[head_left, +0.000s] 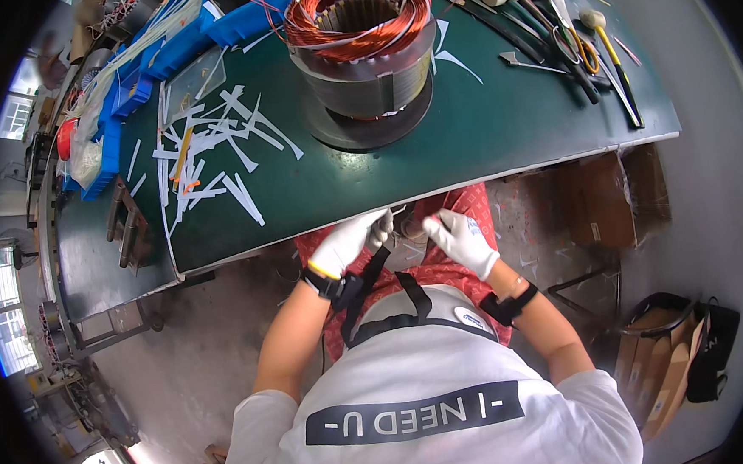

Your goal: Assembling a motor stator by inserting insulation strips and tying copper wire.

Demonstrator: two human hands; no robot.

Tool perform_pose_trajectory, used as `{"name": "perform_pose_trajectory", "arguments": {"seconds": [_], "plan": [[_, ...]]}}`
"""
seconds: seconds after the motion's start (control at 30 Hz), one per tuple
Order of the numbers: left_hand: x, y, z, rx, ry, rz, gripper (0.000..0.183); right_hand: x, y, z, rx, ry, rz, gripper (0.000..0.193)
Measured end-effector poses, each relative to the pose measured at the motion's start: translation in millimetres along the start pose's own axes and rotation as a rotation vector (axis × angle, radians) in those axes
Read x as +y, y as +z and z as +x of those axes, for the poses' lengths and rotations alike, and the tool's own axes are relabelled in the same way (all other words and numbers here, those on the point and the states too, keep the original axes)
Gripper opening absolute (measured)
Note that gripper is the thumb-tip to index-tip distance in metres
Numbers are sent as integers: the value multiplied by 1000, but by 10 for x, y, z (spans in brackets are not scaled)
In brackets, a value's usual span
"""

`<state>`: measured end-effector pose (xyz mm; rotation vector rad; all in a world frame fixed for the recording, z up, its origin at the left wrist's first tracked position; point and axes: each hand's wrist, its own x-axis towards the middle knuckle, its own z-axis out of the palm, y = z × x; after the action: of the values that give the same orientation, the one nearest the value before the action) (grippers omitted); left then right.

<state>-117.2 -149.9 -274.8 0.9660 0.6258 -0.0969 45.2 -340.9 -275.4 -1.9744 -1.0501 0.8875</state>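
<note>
Your gloved left hand point(343, 246) and right hand point(464, 242) curl near the desk point(501, 130); whether either grips anything, I cannot tell. A copper-wound stator point(366, 77) stands on the desk.

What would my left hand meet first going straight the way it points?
Probably the near edge of the green table, just ahead of your left hand; depth is unclear, so it might pass above or beneath.

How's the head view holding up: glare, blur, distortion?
Head view: windows at left blown out; soft glare on the green tabletop below the wound stator; rim dark, wall at right bowed by fisheye; right hand perhaps slightly motion-blurred.
</note>
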Motion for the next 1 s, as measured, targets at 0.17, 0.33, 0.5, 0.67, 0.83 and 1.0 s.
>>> {"name": "perform_pose_trajectory", "arguments": {"seconds": [0.17, 0.33, 0.5, 0.67, 0.83, 1.0], "plan": [[193, -1, 255, -48, -45, -33, 22, 120, 188, 338, -40, 428, 730, 53], [224, 1, 310, -51, -104, -60, 22, 155, 236, 377, -51, 448, 862, 43], [157, -108, 374, -147, -151, -141, 22, -91, 192, 344, 14, 452, 888, 42], [164, -60, 382, -66, -181, -79, 24, -121, 158, 333, 6, 457, 887, 41], [163, -43, 384, -34, -199, -61, 26, -129, 177, 332, 25, 425, 913, 40], [206, 21, 363, -10, -221, -66, 26, -97, 198, 311, -16, 412, 895, 40]]}}
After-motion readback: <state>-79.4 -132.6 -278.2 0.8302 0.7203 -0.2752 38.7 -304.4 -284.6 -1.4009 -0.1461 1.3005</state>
